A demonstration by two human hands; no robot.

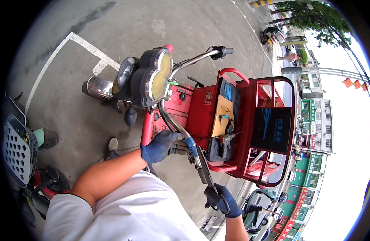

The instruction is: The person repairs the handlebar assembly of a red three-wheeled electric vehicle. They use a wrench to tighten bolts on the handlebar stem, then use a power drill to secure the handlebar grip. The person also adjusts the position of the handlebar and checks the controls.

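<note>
Left hand: my gloved left hand (163,146) is closed on the handlebar (177,127), fingers right at the blue wrap (190,144).
Right hand: gloved too, my right hand (221,201) grips the handle end of what look like dark scissors (208,172); I can't tell whether the blades are parted.
Slip risk: the blades point back toward my left fingers, so a slide along the smooth metal could nick that glove.
Steering risk: if the bar swings under a one-sided pull, the scissors could scrape or miss their line.
Handlebar and wrap: the bar runs between my hands, the wrap just beyond my left fingertips, up and left of my right hand.
Seat: beyond my right hand lie a drill (224,146) and a tan board (222,116) on the red tricycle (199,105).
</note>
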